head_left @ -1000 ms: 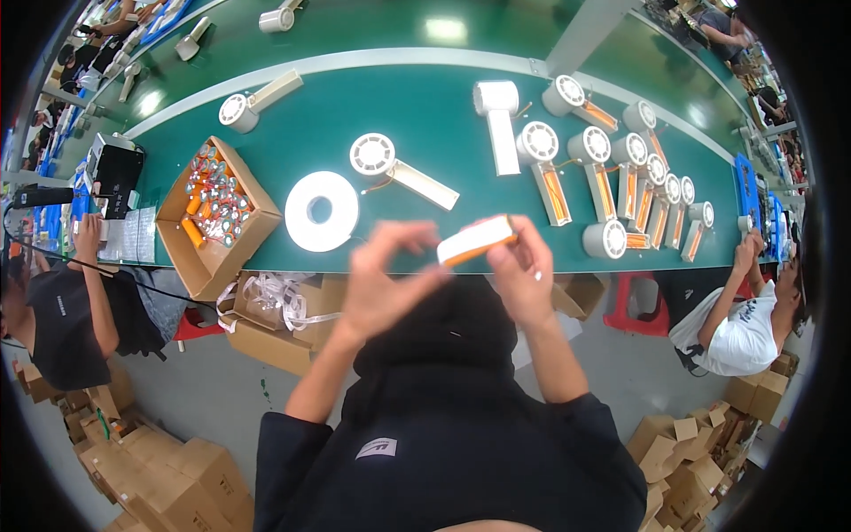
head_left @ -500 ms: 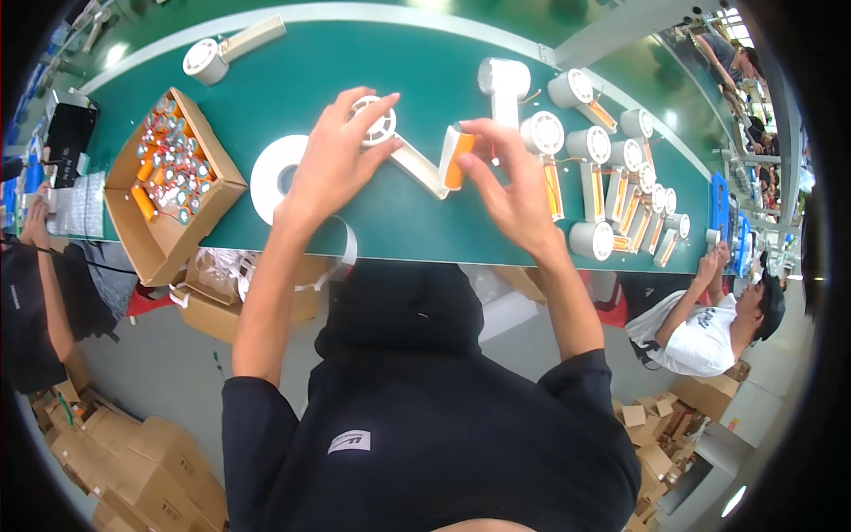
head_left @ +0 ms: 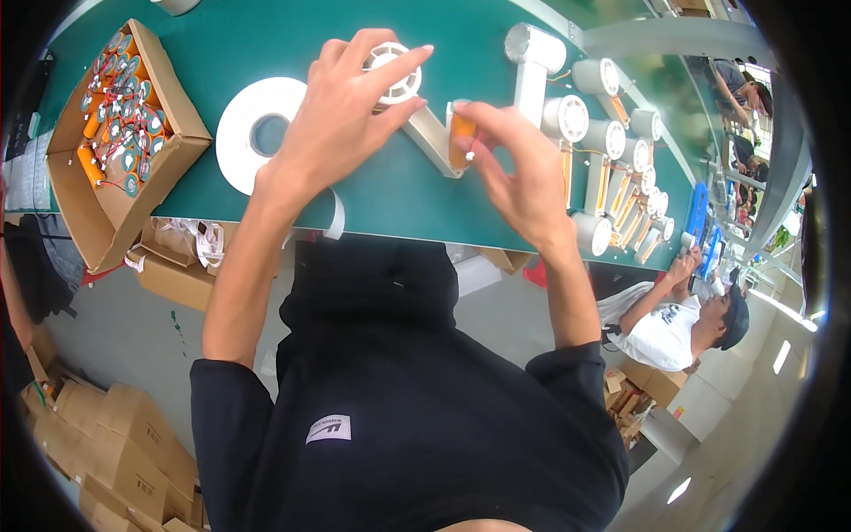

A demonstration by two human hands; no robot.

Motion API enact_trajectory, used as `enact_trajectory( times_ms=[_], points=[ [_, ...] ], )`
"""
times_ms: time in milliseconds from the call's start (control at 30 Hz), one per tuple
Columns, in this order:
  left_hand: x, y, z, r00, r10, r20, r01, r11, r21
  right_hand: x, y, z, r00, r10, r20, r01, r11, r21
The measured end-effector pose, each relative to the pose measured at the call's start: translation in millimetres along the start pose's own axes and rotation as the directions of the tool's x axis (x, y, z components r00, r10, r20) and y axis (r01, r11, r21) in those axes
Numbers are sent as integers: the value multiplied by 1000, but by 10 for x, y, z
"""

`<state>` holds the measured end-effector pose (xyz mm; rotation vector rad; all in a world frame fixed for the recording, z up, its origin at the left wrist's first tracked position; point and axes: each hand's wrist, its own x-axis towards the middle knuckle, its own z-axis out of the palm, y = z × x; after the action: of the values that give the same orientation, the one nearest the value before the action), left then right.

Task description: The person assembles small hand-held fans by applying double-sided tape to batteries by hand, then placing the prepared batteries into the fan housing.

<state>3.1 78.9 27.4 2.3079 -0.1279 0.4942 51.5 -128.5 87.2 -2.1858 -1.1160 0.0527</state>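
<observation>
The left hand [head_left: 341,115] rests open-fingered on a white fan [head_left: 394,75] on the green bench [head_left: 390,191], while the right hand [head_left: 519,173] pinches its orange handle [head_left: 460,142].

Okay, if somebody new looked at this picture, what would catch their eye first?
Probably the two bare hands meeting over the green table: the left hand rests on a white handheld fan, and the right hand pinches an orange cell at the fan's handle. Next, the big white tape roll just left of the hands, and the open cardboard box of orange cells at far left.
</observation>
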Motion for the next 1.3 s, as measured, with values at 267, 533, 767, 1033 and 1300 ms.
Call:
enact_trajectory(
  times_ms=[267, 533, 767, 1033, 1300],
  points=[
    [-27, -20, 19, 999, 20, -30, -19, 999, 27, 14, -24, 75, 998, -28, 63, 35, 994, -105],
    [-45, -53, 25, 997, 58, -52, -56, 997, 48, 71, -20, 121, 989, -37, 145, 65, 979, -193],
    [-24, -84, 2, 999, 41, -18, -39, 997, 61, 186, -55, 59, 959, 58, 277, -6, 983, -186],
    [-56, -88, 17, 997, 48, -62, -43, 996, 76, 44, -159, 223, 990, -6, 142, 55, 938, -342],
    [-68, -31, -31, 997, 44, -65, -33, 986, 165, -3, -188, 230, 999, -21, 46, 37, 917, -397]
  ],
)
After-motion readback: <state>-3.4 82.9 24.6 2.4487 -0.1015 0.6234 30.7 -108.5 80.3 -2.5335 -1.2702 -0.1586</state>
